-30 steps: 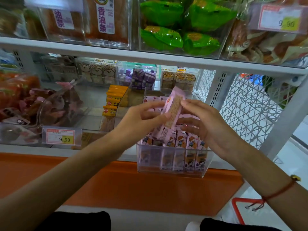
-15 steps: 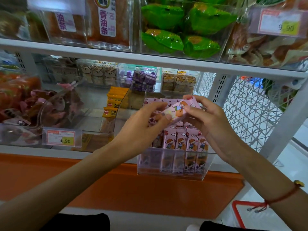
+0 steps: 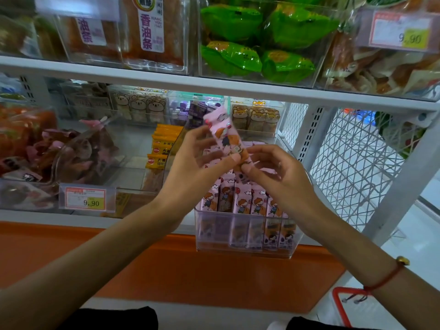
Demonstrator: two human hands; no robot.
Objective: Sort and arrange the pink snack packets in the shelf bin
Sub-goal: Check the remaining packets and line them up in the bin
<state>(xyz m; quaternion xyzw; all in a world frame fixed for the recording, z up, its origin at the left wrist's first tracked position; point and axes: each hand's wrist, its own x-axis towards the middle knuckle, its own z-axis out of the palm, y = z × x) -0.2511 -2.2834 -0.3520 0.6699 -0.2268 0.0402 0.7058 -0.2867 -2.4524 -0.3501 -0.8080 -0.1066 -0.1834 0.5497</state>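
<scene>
**One packet lifted clear, ready to be faced and slotted**

You hold a single pink snack packet [image 3: 226, 136] above the clear shelf bin [image 3: 245, 234], tilted with its top leaning up and to the left. Your left hand [image 3: 202, 167] has its grip pinched on the lower part of the packet, thumb on the printed face. Your right hand [image 3: 273, 172] pinches the bottom end with curled fingertips, probably so you can turn it until the picture faces out like the others. In the bin, a front row of pink packets [image 3: 245, 203] stands upright, faces forward, and more lie behind them. The bin juts out past the shelf edge [image 3: 95, 217], which likely gives you room to work from above.

Half a second ago the packet lay nearly flat between both hands, low over the row. Now it is raised and stood closer to upright, with your right hand moved from its far end to its lower end.
</scene>
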